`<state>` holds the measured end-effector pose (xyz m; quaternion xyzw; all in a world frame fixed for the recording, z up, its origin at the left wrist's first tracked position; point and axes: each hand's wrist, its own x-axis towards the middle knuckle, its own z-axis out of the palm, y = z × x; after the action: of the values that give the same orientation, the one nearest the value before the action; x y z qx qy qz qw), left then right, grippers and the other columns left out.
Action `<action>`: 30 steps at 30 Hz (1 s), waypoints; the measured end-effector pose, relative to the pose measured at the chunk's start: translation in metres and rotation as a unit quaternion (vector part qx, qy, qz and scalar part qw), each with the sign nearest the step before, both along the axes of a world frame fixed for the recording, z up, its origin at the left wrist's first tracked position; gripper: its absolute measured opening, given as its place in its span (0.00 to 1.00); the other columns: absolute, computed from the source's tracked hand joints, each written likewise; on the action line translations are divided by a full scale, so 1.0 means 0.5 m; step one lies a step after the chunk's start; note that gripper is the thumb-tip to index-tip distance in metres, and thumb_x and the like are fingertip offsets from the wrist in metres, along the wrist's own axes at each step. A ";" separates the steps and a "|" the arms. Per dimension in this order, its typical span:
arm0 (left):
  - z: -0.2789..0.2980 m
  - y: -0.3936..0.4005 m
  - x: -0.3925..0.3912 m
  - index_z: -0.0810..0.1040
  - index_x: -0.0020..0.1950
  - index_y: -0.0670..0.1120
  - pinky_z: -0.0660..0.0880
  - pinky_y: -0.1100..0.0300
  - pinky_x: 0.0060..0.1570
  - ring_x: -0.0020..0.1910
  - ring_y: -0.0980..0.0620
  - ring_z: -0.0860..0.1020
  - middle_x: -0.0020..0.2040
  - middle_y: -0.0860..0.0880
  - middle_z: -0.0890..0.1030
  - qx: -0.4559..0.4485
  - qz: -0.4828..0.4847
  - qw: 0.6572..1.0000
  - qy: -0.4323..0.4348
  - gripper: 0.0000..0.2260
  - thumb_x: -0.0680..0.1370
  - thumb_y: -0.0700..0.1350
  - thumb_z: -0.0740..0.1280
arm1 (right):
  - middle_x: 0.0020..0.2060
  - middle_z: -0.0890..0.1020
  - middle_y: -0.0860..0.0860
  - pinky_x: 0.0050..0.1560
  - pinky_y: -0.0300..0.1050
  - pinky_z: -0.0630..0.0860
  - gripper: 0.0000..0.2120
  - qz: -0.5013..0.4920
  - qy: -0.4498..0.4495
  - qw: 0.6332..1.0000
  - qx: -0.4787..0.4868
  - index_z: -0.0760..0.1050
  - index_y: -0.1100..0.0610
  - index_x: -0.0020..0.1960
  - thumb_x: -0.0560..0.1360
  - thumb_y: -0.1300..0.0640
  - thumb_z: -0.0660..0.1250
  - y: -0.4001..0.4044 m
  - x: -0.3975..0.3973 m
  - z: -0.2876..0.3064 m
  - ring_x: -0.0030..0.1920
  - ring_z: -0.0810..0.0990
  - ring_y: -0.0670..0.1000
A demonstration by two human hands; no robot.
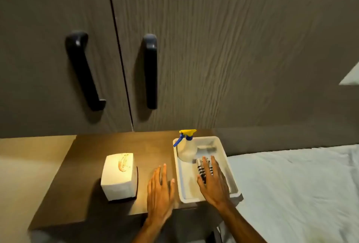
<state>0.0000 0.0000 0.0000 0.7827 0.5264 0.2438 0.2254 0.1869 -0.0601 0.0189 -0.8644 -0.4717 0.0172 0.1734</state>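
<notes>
A white plastic tray [229,167] stands on a small brown table [151,151]. In its far corner stands a white spray bottle [186,150] with a yellow and blue trigger head. A black-and-white striped item [201,168] lies in the tray's middle. My right hand [212,182] reaches into the tray with straight fingers spread over the striped item, partly hiding it. My left hand [160,190] lies flat, fingers straight, over the table just left of the tray. A dark flat object [206,149] lies at the tray's far end.
A white tissue box [119,174] stands on the table's left part. Grey wood-grain cupboard doors [213,48] with two black handles [149,70] rise behind the table. A bed with a white sheet [295,188] adjoins on the right.
</notes>
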 end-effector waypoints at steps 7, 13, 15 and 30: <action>-0.094 0.061 0.026 0.47 0.82 0.49 0.42 0.44 0.80 0.82 0.41 0.49 0.83 0.43 0.50 -0.068 -0.017 0.983 0.172 0.30 0.83 0.62 0.42 | 0.81 0.35 0.52 0.77 0.70 0.47 0.41 0.052 0.070 0.974 -0.209 0.34 0.45 0.81 0.79 0.33 0.54 0.070 0.067 -0.070 0.81 0.38 0.61; -0.128 0.057 0.039 0.58 0.80 0.45 0.41 0.40 0.78 0.78 0.34 0.57 0.80 0.38 0.60 -0.015 -0.025 0.973 0.230 0.37 0.80 0.62 0.30 | 0.81 0.36 0.52 0.78 0.68 0.50 0.43 0.033 0.069 0.976 -0.201 0.30 0.48 0.79 0.80 0.36 0.56 0.076 0.082 -0.103 0.81 0.39 0.62; -0.126 0.059 0.039 0.60 0.79 0.45 0.39 0.42 0.77 0.78 0.36 0.60 0.79 0.39 0.62 -0.040 -0.021 0.976 0.212 0.35 0.81 0.62 0.35 | 0.82 0.40 0.52 0.78 0.64 0.52 0.44 0.003 0.076 0.982 -0.170 0.32 0.49 0.80 0.79 0.34 0.56 0.073 0.083 -0.107 0.81 0.41 0.60; -0.101 0.039 0.019 0.46 0.81 0.48 0.33 0.49 0.78 0.82 0.43 0.45 0.82 0.46 0.44 -0.055 -0.026 0.990 0.126 0.38 0.77 0.67 0.30 | 0.64 0.79 0.53 0.57 0.53 0.81 0.25 -0.097 0.145 0.983 -0.056 0.62 0.50 0.75 0.81 0.44 0.61 0.056 0.101 0.003 0.58 0.83 0.54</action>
<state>0.0094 0.0196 -0.0504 0.8067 0.5431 0.1080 0.2065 0.2376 -0.0323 0.0206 -0.9026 -0.3542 0.1514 0.1920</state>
